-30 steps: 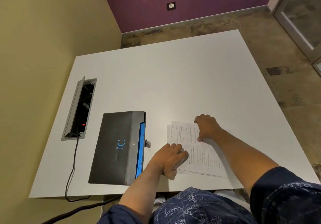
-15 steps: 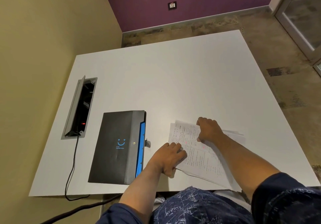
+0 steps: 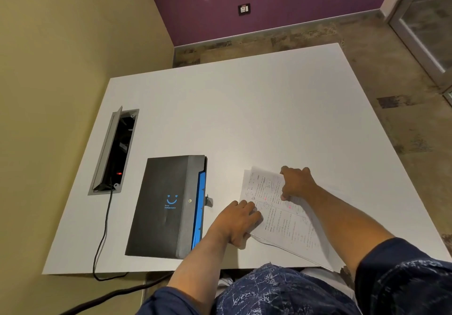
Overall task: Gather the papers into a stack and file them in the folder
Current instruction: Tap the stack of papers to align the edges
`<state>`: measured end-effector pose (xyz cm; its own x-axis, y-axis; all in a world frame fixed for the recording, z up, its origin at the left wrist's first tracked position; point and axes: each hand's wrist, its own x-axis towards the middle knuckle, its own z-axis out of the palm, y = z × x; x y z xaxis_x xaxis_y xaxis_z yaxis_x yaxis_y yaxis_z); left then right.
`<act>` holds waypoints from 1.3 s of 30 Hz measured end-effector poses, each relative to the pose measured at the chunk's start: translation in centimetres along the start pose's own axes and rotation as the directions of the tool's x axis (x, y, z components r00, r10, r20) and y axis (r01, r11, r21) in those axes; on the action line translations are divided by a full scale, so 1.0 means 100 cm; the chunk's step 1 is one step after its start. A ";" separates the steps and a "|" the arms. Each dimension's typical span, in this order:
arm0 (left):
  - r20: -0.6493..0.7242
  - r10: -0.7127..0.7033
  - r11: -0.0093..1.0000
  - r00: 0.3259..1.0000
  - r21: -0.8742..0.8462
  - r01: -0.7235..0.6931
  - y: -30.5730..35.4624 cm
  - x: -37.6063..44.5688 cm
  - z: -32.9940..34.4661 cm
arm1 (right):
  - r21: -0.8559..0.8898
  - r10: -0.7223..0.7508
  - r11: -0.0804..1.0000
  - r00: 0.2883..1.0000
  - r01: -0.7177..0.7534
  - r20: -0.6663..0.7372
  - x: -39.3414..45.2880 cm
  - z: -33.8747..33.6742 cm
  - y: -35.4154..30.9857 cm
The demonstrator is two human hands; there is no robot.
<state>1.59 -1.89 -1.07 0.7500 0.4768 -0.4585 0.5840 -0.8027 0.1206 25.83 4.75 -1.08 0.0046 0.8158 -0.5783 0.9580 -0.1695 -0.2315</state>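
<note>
A stack of printed papers [image 3: 283, 221] lies at the near edge of the white table [image 3: 244, 119], turned at an angle, its near corner hanging past the table edge. My left hand [image 3: 238, 223] grips the stack's left edge, fingers on top of the sheets. My right hand [image 3: 297, 183] holds the far right part of the stack, fingers curled over the top edge. To the left lies a closed black folder [image 3: 166, 207] with a blue smiley print, blue inner dividers showing along its right side and a small clasp.
An open cable box [image 3: 115, 150] is set in the table at the left, with a black cord [image 3: 104, 231] running off the near edge. A wall stands close on the left. Floor lies beyond the far and right table edges.
The paper stack has rotated clockwise and slid toward me, so its near corner now overhangs the table edge. Both hands stayed on it; the right hand shifted slightly right.
</note>
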 end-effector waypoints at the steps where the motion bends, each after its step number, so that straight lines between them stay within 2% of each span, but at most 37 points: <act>1: 0.001 -0.012 1.000 1.000 0.003 0.012 0.000 0.000 0.000 | 0.051 0.006 0.999 1.000 -0.006 0.003 0.000 0.000 0.003; 3: -0.004 -0.041 0.999 0.999 -0.003 0.041 -0.001 0.001 0.001 | 0.141 0.023 0.990 1.000 -0.020 -0.018 -0.001 0.000 0.010; 6: -0.025 -0.098 0.995 0.995 -0.027 0.097 -0.001 0.000 0.004 | 0.186 0.012 0.983 0.998 -0.002 -0.054 -0.001 -0.006 0.017; 8: -0.045 -0.191 0.980 0.981 -0.061 0.188 -0.001 -0.001 0.007 | 0.328 0.000 0.945 1.000 -0.008 0.025 0.001 -0.010 0.026; 11: -0.018 -0.390 0.909 0.921 -0.169 0.381 -0.002 -0.001 0.005 | 0.565 -0.115 0.825 0.980 0.004 0.160 0.003 -0.013 0.042; 13: 0.010 -0.544 0.808 0.839 -0.261 0.528 -0.002 -0.001 0.004 | 0.690 -0.165 0.723 0.976 0.023 0.141 0.003 -0.015 0.048; 15: 0.043 -0.721 0.581 0.692 -0.508 0.636 -0.005 -0.002 0.004 | 0.796 -0.144 0.604 0.987 0.034 0.067 -0.001 -0.018 0.052; 17: 0.148 -0.811 0.267 0.567 -0.768 0.582 -0.009 -0.002 0.002 | 0.880 -0.101 0.470 0.995 0.064 -0.018 -0.005 -0.022 0.056; 18: 0.203 -0.820 0.120 0.536 -0.854 0.507 -0.012 0.000 -0.002 | 0.917 -0.082 0.389 0.995 0.087 -0.060 -0.007 -0.024 0.058; 19: 0.258 -0.807 -0.019 0.531 -0.911 0.413 -0.014 0.002 -0.006 | 0.944 -0.065 0.312 0.993 0.112 -0.097 -0.009 -0.026 0.059; 20: 0.305 -0.771 -0.148 0.560 -0.940 0.307 -0.016 0.004 -0.014 | 0.959 -0.052 0.245 0.990 0.139 -0.130 -0.010 -0.028 0.060; 21: 0.324 -0.719 -0.254 0.615 -0.946 0.202 -0.019 0.007 -0.022 | 0.967 -0.043 0.193 0.986 0.165 -0.159 -0.010 -0.029 0.059; 22: 0.316 -0.668 -0.316 0.674 -0.940 0.127 -0.023 0.010 -0.031 | 0.971 -0.039 0.146 0.982 0.188 -0.184 -0.010 -0.030 0.057; 23: 0.283 -0.631 -0.334 0.722 -0.939 0.076 -0.027 0.014 -0.040 | 0.973 -0.043 0.098 0.978 0.210 -0.206 -0.010 -0.031 0.055; 25: 0.192 -0.599 -0.303 0.777 -0.953 0.002 -0.035 0.020 -0.059 | 0.969 -0.062 0.007 0.967 0.247 -0.246 -0.012 -0.033 0.050; 29: 0.067 -0.565 -0.326 0.822 -0.933 -0.149 -0.049 0.031 -0.090 | 0.947 -0.070 -0.084 0.946 0.310 -0.316 -0.012 -0.050 0.044; 32: -0.019 -0.526 -0.248 0.850 -0.953 -0.175 -0.058 0.033 -0.111 | 0.939 -0.115 -0.041 0.932 0.342 -0.345 -0.015 -0.068 0.037; 36: -0.094 -0.506 -0.105 0.858 -0.980 -0.169 -0.061 0.032 -0.130 | 0.899 -0.155 0.112 0.901 0.424 -0.405 -0.021 -0.088 0.031; 39: -0.127 -0.504 -0.078 0.854 -0.978 -0.191 -0.063 0.027 -0.134 | 0.876 -0.170 0.161 0.887 0.455 -0.429 -0.024 -0.097 0.030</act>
<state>4.07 9.24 8.74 0.3858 0.8573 -0.3409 0.1149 0.3219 0.9398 31.44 7.71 7.22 -0.0352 0.9898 -0.1377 -0.0953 -0.1405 -0.9855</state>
